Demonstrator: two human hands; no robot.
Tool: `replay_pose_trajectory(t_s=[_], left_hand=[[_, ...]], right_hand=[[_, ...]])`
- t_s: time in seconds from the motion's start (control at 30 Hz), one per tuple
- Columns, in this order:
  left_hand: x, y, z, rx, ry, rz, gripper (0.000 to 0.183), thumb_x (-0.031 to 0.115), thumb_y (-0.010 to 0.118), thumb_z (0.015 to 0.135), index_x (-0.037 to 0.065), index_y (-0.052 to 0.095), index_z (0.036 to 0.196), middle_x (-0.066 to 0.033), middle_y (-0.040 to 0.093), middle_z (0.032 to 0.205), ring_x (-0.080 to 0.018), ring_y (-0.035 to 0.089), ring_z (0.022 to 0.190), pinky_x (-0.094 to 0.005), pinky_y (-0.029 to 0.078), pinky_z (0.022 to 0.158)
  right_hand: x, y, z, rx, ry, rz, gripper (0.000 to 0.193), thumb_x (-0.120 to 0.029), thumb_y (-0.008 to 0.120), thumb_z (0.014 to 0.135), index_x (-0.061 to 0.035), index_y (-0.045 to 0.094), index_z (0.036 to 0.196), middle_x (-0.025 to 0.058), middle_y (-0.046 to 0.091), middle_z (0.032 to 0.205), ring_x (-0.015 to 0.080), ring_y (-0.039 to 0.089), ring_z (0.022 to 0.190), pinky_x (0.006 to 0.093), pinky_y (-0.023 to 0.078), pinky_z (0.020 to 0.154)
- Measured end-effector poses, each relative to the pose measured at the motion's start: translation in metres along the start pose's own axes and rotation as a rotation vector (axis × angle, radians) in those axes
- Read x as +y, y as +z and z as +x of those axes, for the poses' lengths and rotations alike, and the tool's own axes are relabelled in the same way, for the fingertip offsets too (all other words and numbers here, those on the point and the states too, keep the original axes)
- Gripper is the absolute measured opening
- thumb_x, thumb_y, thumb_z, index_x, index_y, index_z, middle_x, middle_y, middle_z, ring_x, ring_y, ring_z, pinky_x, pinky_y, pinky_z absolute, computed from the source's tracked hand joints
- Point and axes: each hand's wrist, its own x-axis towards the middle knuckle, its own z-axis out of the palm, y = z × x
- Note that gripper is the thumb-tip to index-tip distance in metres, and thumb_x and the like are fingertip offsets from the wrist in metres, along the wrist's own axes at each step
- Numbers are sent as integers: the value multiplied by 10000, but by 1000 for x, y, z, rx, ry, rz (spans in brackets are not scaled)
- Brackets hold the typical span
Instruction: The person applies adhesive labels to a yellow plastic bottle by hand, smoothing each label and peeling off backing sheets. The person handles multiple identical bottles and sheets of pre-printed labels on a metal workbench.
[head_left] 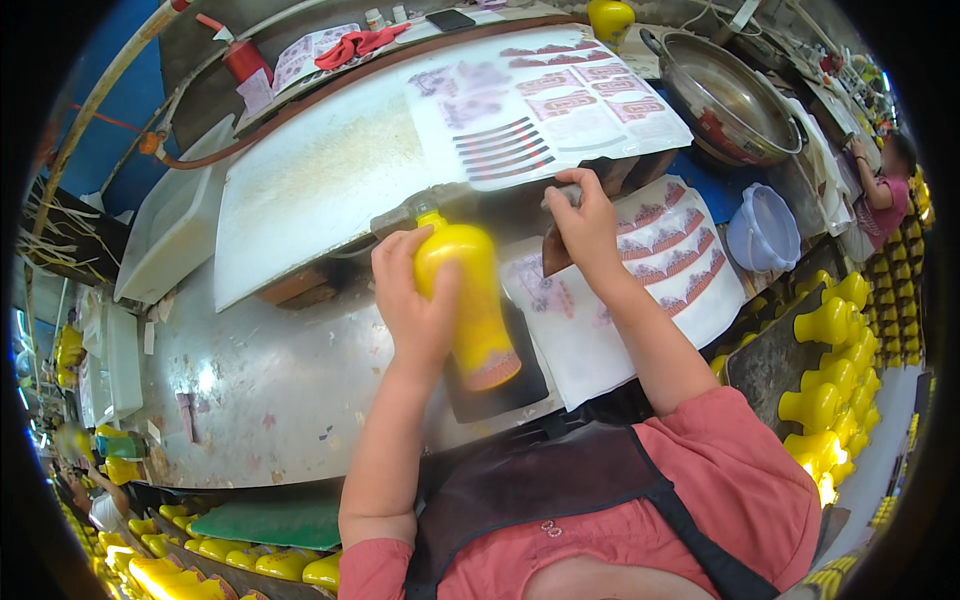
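Note:
My left hand (412, 295) is closed round a glossy yellow vase (462, 270). The vase lies tilted, its narrow neck pointing away from me beside a grey fitting at the white board's edge. A lilac and reddish patterned band (490, 368) circles its lower end, over a dark pad (515, 385). To the right of the vase, my right hand (588, 225) is raised with fingers pinched on a small greyish piece (568, 194), too blurred to name. A brown flat piece (555, 252) shows just below that hand; whether I hold it cannot be told.
Decal sheets with patterned strips lie on the white board (320, 180) and on white paper (590, 365) at right. Behind stand a large metal pan (735, 90) and lilac bucket (763, 230). Several yellow vases (835, 370) fill racks at right. Another person (882, 190) sits far right.

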Motion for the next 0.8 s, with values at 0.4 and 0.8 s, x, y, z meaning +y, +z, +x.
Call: replay_pose_trajectory(t_s=[0.4,0.8], left_hand=[[-2,-1,-5,1,-72,-72,442,341,539,1014,5,590,1296,-193,562,1306,-350,536,1229,-433,397,1083],[32,-20,38,-63,-121,-205,311,224,529,1012,50,703,1202,-138,647,1210,-311,597,1145,-395,437,1040]], right_hand=[[-9,20,19,-165,660,624,344,-282,665,989,-5,616,790,5,432,470,125,317,323,294,233,365],[-45,-5,28,-199,6,186,360,-303,701,971,20,702,811,11,644,655,69,545,522,237,425,520]])
